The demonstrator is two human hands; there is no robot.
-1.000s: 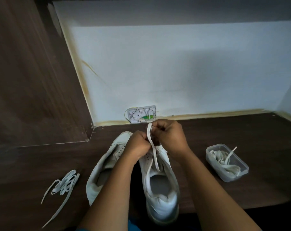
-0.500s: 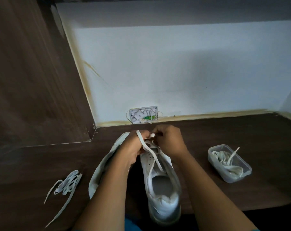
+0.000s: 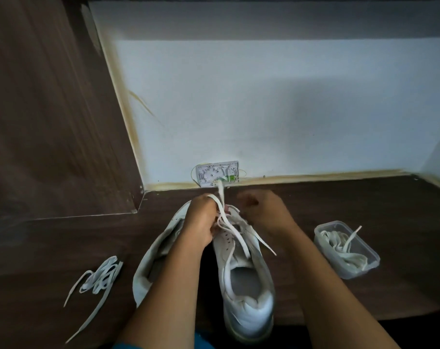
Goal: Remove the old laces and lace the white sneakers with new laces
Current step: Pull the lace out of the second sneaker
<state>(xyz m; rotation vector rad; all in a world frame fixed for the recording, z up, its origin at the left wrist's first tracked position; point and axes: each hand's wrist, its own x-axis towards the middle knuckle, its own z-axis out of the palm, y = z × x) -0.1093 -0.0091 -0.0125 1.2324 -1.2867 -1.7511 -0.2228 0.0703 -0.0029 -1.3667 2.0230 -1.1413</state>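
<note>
A white sneaker (image 3: 246, 293) stands heel toward me on the dark wooden surface (image 3: 365, 202). A white lace (image 3: 235, 231) crosses its eyelets near the toe; one end sticks up past my fingers and two ends trail back over the tongue. My left hand (image 3: 201, 220) grips the lace at the toe end. Beside it, my right hand (image 3: 261, 210) is curled at the shoe's right eyelets; what it holds is hidden. The second white sneaker (image 3: 156, 253) lies to the left, partly behind my left forearm.
A loose pile of white laces (image 3: 98, 275) lies on the wood at the left. At the right stands a clear plastic tub (image 3: 350, 270) holding more laces. A white wall box (image 3: 217, 173) sits at the base of the wall behind the shoes.
The lace end now points up from my left hand and two ends lie back over the tongue. My right hand has drawn slightly to the right of the toe.
</note>
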